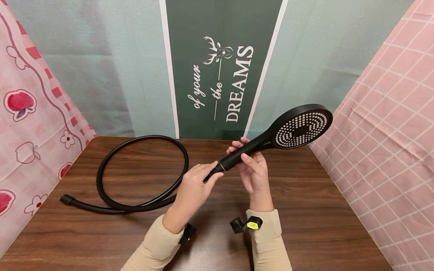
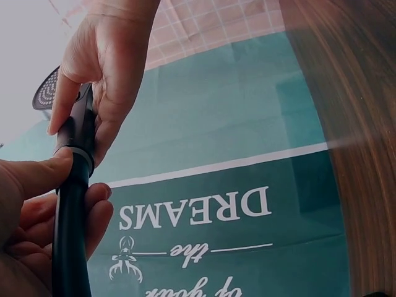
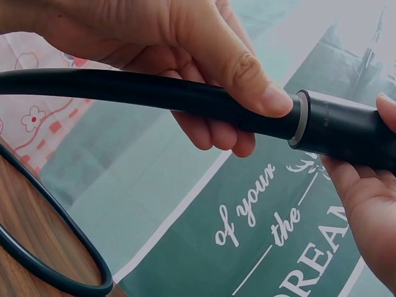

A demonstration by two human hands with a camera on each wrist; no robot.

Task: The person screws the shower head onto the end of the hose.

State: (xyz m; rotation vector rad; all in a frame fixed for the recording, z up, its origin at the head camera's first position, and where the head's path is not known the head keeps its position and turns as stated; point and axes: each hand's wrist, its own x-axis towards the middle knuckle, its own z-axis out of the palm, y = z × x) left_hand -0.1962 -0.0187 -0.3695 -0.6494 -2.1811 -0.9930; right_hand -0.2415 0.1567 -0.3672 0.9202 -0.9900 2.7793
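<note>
A black shower head (image 1: 301,128) with pale nozzles on its oval face is held up above the table, tilted toward the upper right. My right hand (image 1: 255,173) grips its handle, thumb in front and fingers behind. At the handle's lower end, my left hand (image 1: 194,186) pinches the end of a black shower hose (image 3: 154,93), thumb close to the joint. The hose end meets the handle, and a thin pale ring shows at that joint in the right wrist view. How far the two are screwed together I cannot tell.
On the brown wooden table (image 1: 305,226) the rest of the hose lies in a loop at the left, its free end fitting (image 1: 68,199) near the left edge. A green printed curtain (image 1: 223,22) hangs behind, with pink cloths (image 1: 390,124) at both sides.
</note>
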